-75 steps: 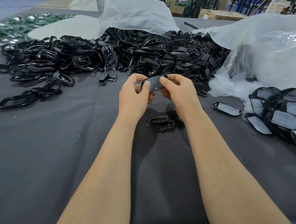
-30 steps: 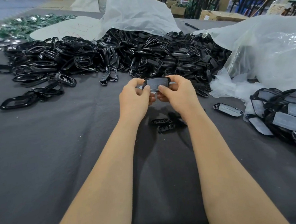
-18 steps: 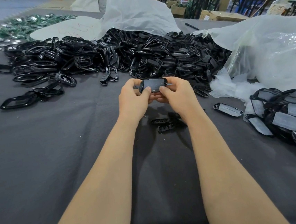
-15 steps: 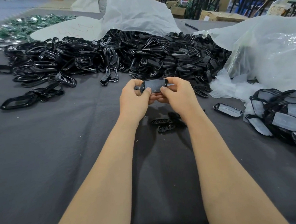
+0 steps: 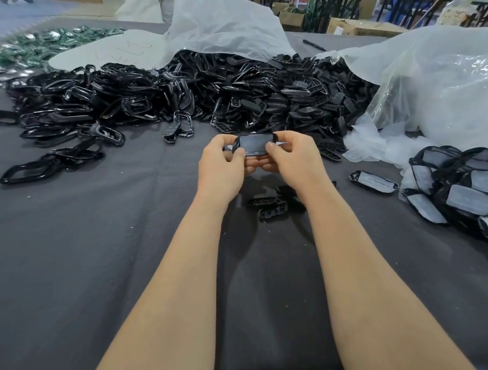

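Observation:
A small black oblong plastic shell (image 5: 255, 145) with a grey face is held above the dark cloth-covered table (image 5: 65, 261), in the middle of the view. My left hand (image 5: 222, 169) grips its left end, thumb on top. My right hand (image 5: 292, 162) grips its right end the same way, fingers curled underneath. Two small black slotted inserts (image 5: 268, 206) lie on the cloth just below my hands, partly hidden by my right wrist.
A big heap of black plastic frames and shells (image 5: 183, 95) stretches across the back. White plastic sheeting (image 5: 221, 23) and a clear bag (image 5: 450, 84) lie behind and right. Finished grey-faced pieces (image 5: 469, 190) pile at the right, one single piece (image 5: 373, 181) beside them. Green parts (image 5: 44, 46) lie far left.
The shell has been turned from tilted edge-on to its grey face toward me. Both hands stay close together at the same spot, thumbs pressing on top.

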Tool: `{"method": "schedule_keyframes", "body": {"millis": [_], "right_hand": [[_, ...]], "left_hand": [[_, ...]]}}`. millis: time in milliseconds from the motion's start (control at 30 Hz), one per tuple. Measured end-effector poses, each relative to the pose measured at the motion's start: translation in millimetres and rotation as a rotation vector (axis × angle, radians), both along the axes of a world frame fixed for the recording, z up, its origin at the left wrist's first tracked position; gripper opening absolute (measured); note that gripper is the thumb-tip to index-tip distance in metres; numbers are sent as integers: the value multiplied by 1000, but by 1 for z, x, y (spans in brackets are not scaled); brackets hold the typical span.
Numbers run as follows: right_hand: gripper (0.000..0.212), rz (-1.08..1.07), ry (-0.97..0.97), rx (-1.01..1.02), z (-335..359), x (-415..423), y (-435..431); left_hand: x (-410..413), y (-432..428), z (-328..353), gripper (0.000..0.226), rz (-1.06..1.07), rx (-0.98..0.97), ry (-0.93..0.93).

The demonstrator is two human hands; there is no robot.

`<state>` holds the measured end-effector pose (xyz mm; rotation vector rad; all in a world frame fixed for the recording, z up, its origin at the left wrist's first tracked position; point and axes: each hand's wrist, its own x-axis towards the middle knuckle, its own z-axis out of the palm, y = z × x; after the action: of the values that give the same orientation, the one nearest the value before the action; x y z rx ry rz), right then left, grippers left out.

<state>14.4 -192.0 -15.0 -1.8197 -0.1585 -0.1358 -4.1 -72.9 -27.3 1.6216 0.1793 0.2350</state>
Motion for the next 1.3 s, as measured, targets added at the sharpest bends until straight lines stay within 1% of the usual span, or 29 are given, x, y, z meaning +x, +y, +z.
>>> {"method": "schedule_keyframes", "body": {"millis": [167, 300, 467, 533, 633, 700, 900, 967, 1067, 1167, 1200, 1233, 1300], "right_hand": [[19, -55, 2, -61, 1, 0, 1], [24, -70, 35, -5, 1, 0, -1], [23, -74, 90, 65, 2, -1, -1], [20, -58, 89, 41, 3, -1, -1], [15, -8, 69, -38, 5, -2, 0], [14, -39, 50, -47, 8, -2, 0], [20, -236, -55, -18, 23, -13, -25], [19, -349, -113, -15, 29, -21, -44], [15, -548, -191, -97, 38, -34, -86], [21, -758, -233, -207, 44, -50, -136], [23, -831, -229, -247, 44, -55, -152], [23, -896, -216, -284, 43, -61, -169], [22, -961, -168, -334, 39, -68, -187]], "left_hand": [[-4, 0, 2, 28, -2, -18, -36], [-6, -2, 3, 23, -22, 10, -38], [-9, -2, 5, 25, -23, 14, -46], [-9, -2, 5, 19, -12, 14, -39], [-10, -2, 6, 18, 17, -1, -30], [-11, -5, 9, 14, 23, 3, -30], [-10, -37, 32, 20, -23, 111, -82], [-6, -62, 43, 16, -65, 112, -115], [-1, -111, 56, 22, -149, 135, -132], [-5, -168, 64, 22, -307, 98, -125], [-7, -185, 64, 23, -356, 116, -133], [-11, -205, 64, 25, -387, 169, -149], [-13, -226, 60, 30, -378, 318, -179]]}}
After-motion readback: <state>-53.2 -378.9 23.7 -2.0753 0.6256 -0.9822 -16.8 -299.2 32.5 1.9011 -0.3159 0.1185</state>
